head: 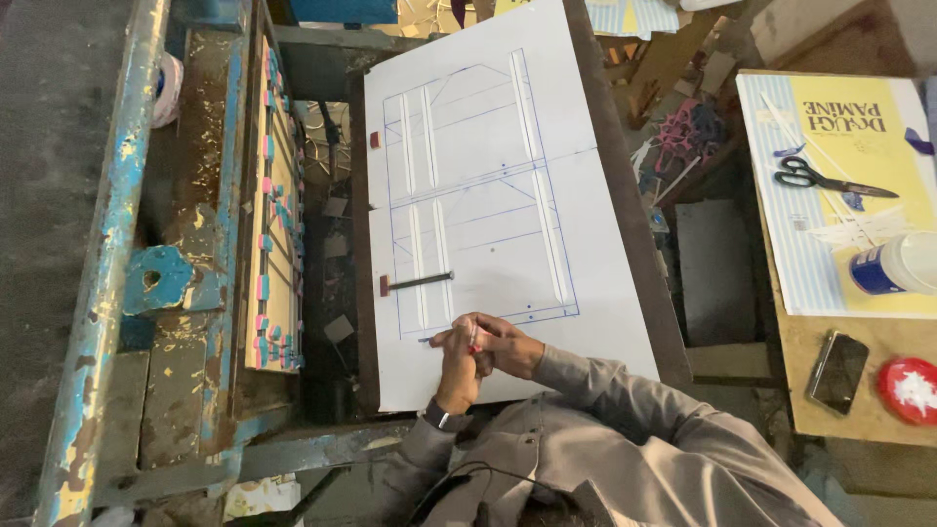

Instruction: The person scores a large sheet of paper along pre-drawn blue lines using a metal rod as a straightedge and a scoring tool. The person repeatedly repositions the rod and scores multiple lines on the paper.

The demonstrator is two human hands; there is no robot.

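My two hands meet over the near edge of a large white sheet (605, 293) that has blue ruled lines and long white strips stuck on it. My left hand (455, 369), with a dark watch on its wrist, and my right hand (509, 349) are clasped together around a thin red and blue pen (475, 341). The pen's tip points left, at the bottom line of the drawing. A dark rod with a red end (418, 282) lies on the sheet just above my hands. Farther up, a small red block (374, 140) sits at the sheet's left edge.
The sheet lies on a dark metal table (625, 195). A rusty blue metal frame (107, 244) and a wooden board with pink and blue pieces (275, 146) stand at the left. On the right table are black scissors (830, 179), a white jar (893, 265), a phone (837, 371) and a red lid (908, 388).
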